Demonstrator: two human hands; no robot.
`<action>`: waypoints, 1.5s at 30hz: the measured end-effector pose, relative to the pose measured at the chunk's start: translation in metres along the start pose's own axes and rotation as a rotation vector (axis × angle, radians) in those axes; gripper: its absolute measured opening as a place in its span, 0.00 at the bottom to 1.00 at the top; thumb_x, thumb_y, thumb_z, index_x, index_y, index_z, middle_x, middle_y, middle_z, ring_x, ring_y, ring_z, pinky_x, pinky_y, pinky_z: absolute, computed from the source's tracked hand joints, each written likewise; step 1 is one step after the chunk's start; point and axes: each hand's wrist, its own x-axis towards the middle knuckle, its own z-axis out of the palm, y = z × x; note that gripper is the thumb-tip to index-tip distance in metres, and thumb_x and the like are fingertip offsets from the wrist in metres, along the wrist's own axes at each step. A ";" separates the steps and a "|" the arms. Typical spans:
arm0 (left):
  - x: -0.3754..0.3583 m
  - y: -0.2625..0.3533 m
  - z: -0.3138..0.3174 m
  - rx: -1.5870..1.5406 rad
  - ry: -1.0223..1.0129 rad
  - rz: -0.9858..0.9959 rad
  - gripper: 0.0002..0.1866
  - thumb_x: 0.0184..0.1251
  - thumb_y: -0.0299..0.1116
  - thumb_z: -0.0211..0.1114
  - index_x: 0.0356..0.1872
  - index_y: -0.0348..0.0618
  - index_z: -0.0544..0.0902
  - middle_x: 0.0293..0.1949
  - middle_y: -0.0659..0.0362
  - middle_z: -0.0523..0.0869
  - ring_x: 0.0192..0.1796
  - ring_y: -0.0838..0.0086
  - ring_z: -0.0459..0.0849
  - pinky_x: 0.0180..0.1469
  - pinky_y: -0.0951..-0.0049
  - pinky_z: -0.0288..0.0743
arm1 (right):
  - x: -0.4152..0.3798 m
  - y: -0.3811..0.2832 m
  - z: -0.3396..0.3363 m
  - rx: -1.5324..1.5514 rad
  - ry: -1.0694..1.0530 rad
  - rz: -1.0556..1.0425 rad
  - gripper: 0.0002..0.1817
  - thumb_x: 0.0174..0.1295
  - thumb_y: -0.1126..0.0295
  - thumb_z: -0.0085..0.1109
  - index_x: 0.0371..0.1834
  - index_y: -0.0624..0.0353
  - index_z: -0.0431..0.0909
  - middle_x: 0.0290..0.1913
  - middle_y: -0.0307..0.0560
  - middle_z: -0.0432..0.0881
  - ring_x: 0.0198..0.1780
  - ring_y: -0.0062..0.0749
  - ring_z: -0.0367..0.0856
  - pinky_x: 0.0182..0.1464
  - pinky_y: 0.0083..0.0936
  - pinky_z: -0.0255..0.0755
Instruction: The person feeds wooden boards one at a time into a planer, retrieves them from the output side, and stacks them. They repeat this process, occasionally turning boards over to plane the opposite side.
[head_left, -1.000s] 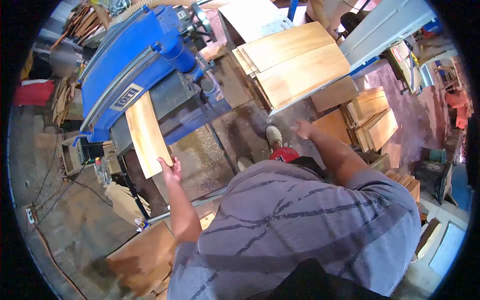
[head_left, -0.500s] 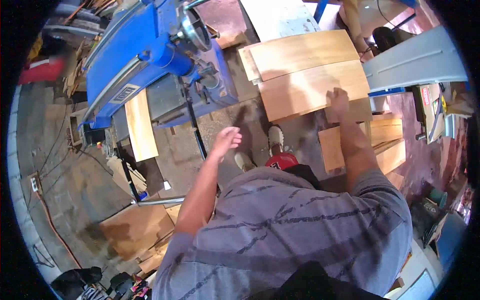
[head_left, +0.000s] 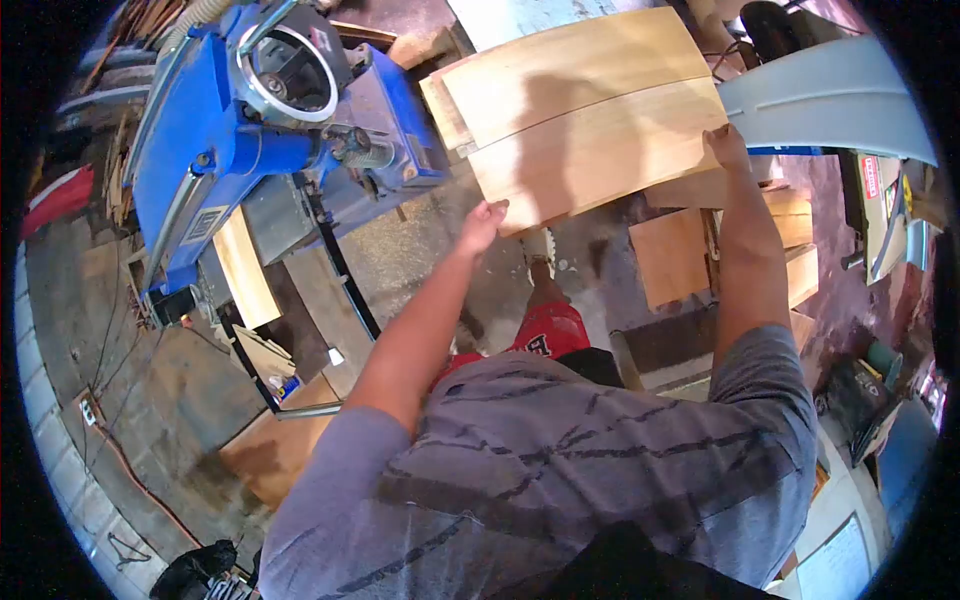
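A wide, pale wooden board (head_left: 610, 155) lies at the near side of a stack, beside another wooden board (head_left: 580, 70) of similar colour. My left hand (head_left: 484, 226) is closed at its near left corner, thumb on top. At the right end, my right hand (head_left: 728, 148) grips the edge, with the fingers partly over the top face. What lies under the boards is mostly hidden. A shadow falls across both boards.
On the left stands a blue woodworking machine (head_left: 240, 130) with a handwheel; a wooden strip (head_left: 245, 268) lies by it. Below my right arm are wooden pieces (head_left: 670, 258). A light grey panel (head_left: 820, 100) is at right, and a cable (head_left: 130, 465) runs along the floor.
My left hand has moved from the air to the board's left corner. My right hand has shifted from the board's near edge to its right end. The view has moved too.
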 end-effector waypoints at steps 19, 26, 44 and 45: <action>-0.163 0.006 -0.140 0.128 0.794 0.542 0.18 0.72 0.41 0.59 0.44 0.31 0.81 0.38 0.48 0.88 0.42 0.69 0.84 0.46 0.66 0.76 | -0.168 -0.181 -0.061 0.431 -0.126 0.188 0.24 0.64 0.46 0.61 0.32 0.60 0.78 0.21 0.31 0.69 0.24 0.18 0.65 0.26 0.21 0.58; -0.280 -0.031 -0.261 0.029 1.001 0.804 0.22 0.78 0.43 0.47 0.42 0.30 0.78 0.34 0.48 0.84 0.39 0.69 0.80 0.45 0.66 0.73 | -0.259 -0.339 -0.063 0.910 -0.038 0.054 0.13 0.69 0.55 0.58 0.39 0.53 0.75 0.23 0.26 0.66 0.23 0.12 0.57 0.25 0.16 0.53; -0.346 -0.278 -0.580 -1.001 0.564 1.847 0.38 0.62 0.78 0.36 0.39 0.56 0.80 0.76 0.51 0.57 0.77 0.57 0.53 0.77 0.48 0.40 | -0.495 -0.620 -0.055 0.435 -0.397 -1.238 0.13 0.58 0.72 0.60 0.47 0.55 0.85 0.53 0.50 0.83 0.60 0.42 0.78 0.63 0.34 0.69; -0.356 -0.282 -0.581 -1.000 0.579 1.850 0.38 0.62 0.78 0.36 0.39 0.56 0.80 0.76 0.51 0.57 0.77 0.57 0.53 0.77 0.48 0.40 | -0.494 -0.624 -0.043 0.303 -0.284 -1.397 0.15 0.59 0.72 0.58 0.49 0.53 0.85 0.55 0.48 0.83 0.62 0.43 0.76 0.64 0.34 0.68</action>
